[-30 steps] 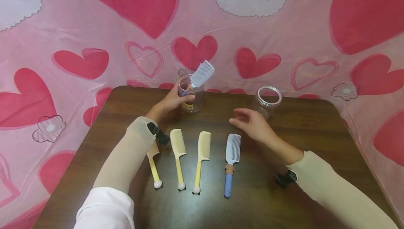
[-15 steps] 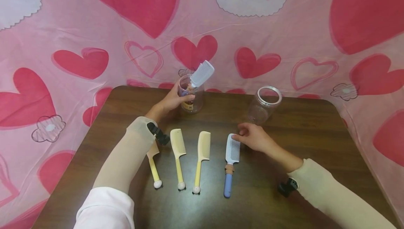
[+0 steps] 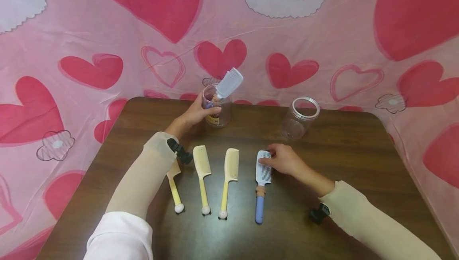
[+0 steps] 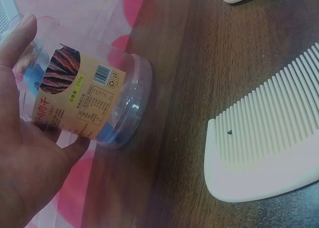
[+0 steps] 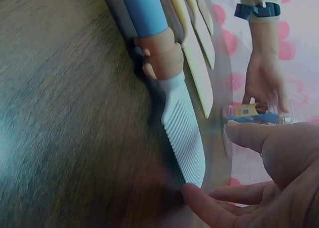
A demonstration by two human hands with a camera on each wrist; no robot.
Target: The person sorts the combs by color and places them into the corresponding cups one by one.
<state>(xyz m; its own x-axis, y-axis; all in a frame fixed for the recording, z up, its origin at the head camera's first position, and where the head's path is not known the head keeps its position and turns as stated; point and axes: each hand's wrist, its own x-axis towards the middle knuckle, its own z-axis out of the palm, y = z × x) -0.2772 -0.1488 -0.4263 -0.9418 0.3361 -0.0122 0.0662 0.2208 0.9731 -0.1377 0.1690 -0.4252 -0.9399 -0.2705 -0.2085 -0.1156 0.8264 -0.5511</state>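
Note:
At the back left, my left hand [image 3: 201,110] grips a clear plastic jar [image 4: 135,96] with a printed label. Pale blue comb heads [image 3: 229,83] lean out of its mouth, overlapping, their handles down inside. My right hand [image 3: 285,159] is at the head of a blue-handled comb [image 3: 259,208] lying on the table. In the right wrist view one fingertip [image 5: 193,192] touches the toothed edge near the tip, while the thumb [image 5: 244,134] stands apart from the comb. To its left lie three yellow-handled combs: the near one [image 3: 225,196], the middle one [image 3: 203,190] and the far-left one [image 3: 175,192], partly hidden by my left forearm.
A second clear jar [image 3: 295,126] with a silvery rim stands upright behind my right hand. All of it sits on a dark wooden table [image 3: 344,144] with rounded back corners. A pink cloth with hearts [image 3: 292,71] hangs right behind the table's back edge.
My right hand has come down from in front of the second jar to the head of the blue-handled comb, which has turned very slightly. The left hand stays on its jar.

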